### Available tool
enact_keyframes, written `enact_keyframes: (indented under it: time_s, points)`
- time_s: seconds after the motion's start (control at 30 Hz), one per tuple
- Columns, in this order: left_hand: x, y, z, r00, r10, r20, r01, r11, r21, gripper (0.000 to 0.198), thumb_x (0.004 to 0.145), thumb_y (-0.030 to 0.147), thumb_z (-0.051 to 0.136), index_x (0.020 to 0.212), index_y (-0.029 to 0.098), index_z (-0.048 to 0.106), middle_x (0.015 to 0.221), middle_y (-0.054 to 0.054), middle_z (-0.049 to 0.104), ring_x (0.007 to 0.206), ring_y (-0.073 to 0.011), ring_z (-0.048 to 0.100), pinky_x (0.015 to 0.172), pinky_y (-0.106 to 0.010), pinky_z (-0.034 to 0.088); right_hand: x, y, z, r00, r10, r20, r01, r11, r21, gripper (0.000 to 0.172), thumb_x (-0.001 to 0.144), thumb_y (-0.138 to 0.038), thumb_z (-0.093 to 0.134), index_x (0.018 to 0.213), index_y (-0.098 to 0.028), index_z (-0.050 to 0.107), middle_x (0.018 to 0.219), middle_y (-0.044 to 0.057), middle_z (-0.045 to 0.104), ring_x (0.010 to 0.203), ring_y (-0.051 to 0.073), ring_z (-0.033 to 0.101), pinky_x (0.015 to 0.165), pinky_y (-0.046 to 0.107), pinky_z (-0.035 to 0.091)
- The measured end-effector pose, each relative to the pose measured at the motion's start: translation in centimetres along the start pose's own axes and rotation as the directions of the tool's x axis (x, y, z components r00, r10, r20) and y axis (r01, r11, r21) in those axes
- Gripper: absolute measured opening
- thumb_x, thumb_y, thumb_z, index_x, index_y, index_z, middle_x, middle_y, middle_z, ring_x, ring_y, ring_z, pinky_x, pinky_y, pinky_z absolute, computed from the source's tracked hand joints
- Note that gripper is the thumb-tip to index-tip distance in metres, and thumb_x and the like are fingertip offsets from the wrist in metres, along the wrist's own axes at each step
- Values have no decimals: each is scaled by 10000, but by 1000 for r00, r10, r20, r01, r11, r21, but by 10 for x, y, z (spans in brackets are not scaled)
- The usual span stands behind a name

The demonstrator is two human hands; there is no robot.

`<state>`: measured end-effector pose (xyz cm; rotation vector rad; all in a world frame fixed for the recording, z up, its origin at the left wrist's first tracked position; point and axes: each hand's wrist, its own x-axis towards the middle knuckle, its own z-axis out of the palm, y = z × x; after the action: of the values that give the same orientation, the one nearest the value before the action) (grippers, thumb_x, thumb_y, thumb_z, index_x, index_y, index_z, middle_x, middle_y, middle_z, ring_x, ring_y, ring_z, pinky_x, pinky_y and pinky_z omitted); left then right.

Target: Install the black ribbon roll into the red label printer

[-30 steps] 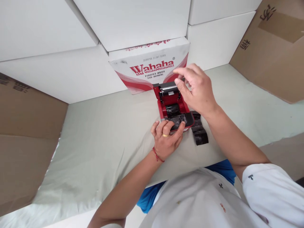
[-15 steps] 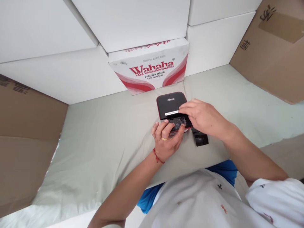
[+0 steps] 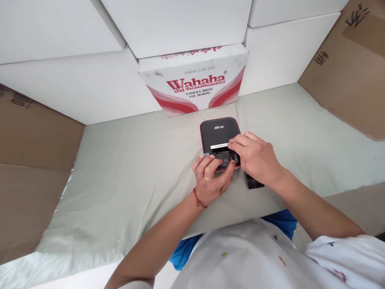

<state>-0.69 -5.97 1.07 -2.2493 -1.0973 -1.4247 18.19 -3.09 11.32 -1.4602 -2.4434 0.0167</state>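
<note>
A black device with a red edge (image 3: 218,134) lies on the pale green cloth, with a white label strip across it and a dark recess in its near part. My left hand (image 3: 210,172) grips the near edge, its thumb and fingers at the recess. The fingers of my right hand (image 3: 254,156) are pressed together at the right end of the label; whether they pinch anything is hidden. Partly beneath the right hand, a small black block (image 3: 255,183) rests on the cloth beside the device.
Behind the device stands a white and red Wahaha box (image 3: 195,86) against stacked white boxes (image 3: 276,56). Brown cartons flank the cloth-covered surface (image 3: 114,160) on the left (image 3: 33,180) and right (image 3: 351,80).
My right hand has shifted slightly down and covers more of the small black block. The left hand stays at the device's near edge. The view has moved a little.
</note>
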Motion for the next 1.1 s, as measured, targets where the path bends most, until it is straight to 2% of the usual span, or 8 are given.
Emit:
enact_keyframes:
  time_s: [0.23, 0.33, 0.4, 0.47, 0.53, 0.6, 0.8, 1.1]
  points:
    - [7, -6, -12, 999, -42, 27, 46, 987, -154, 403, 907, 148, 743, 1267, 329, 769, 1152, -83, 588, 1190, -275, 560, 1060, -453, 508, -29, 1, 27, 883, -181, -434, 324, 903, 283, 361, 1064, -61, 494, 1191, -196, 804, 1195, 96, 848, 1119, 242, 754, 993, 425, 665]
    - [7, -19, -13, 965, -261, -12, 239, 899, -366, 476, 960, 200, 677, 1409, 358, 656, 1175, -67, 593, 1163, -265, 575, 1061, -465, 499, -44, -6, 33, 860, -177, -478, 365, 869, 335, 401, 1048, -23, 505, 1260, -211, 790, 1219, 102, 846, 1161, 237, 773, 1035, 453, 682]
    - [9, -33, -10, 872, -489, 32, 437, 746, -503, 466, 970, 247, 665, 1414, 381, 621, 1248, -50, 595, 1243, -261, 567, 1150, -484, 450, -50, -11, 35, 856, -157, -493, 350, 877, 329, 433, 1012, 31, 518, 1271, -193, 784, 1220, 111, 847, 1182, 239, 776, 1057, 457, 681]
    - [12, -47, -4, 743, -640, 197, 595, 496, -633, 512, 889, 303, 748, 1377, 402, 627, 1394, -27, 580, 1382, -274, 539, 1217, -481, 412, -52, -14, 36, 853, -148, -501, 336, 890, 310, 436, 978, 70, 539, 1259, -158, 783, 1216, 127, 848, 1193, 244, 776, 1075, 454, 676]
    - [15, -59, 2, 624, -681, 382, 672, 218, -708, 632, 781, 343, 828, 1375, 418, 625, 1505, -12, 566, 1525, -305, 463, 1279, -494, 371, -53, -16, 35, 853, -146, -502, 328, 897, 296, 419, 964, 81, 558, 1241, -137, 784, 1206, 134, 853, 1193, 245, 782, 1082, 444, 673]
    - [17, -66, 7, 564, -654, 503, 683, 28, -730, 750, 710, 349, 876, 1409, 438, 619, 1583, -4, 547, 1621, -325, 379, 1350, -512, 297, -54, -16, 33, 856, -140, -497, 315, 904, 289, 410, 976, 67, 563, 1232, -160, 788, 1206, 111, 859, 1181, 230, 796, 1103, 444, 662]
    - [16, -67, 12, 556, -553, 620, 638, -194, -745, 1020, 687, 347, 950, 1569, 541, 475, 1712, 33, 463, 1713, -310, 268, 1416, -536, 240, -65, -14, 30, 860, -66, -506, 231, 935, 269, 405, 1021, 12, 550, 1219, -237, 801, 1241, 55, 865, 1180, 182, 819, 1200, 444, 594]
    - [8, -58, 20, 590, -534, 605, 612, -193, -767, 982, 767, 455, 944, 1599, 519, 426, 1812, 8, 348, 1713, -319, 293, 1376, -547, 334, -59, -14, 15, 874, -33, -484, 171, 954, 245, 327, 1007, -25, 581, 1104, -224, 822, 1204, 64, 874, 1051, 185, 851, 1014, 341, 665]
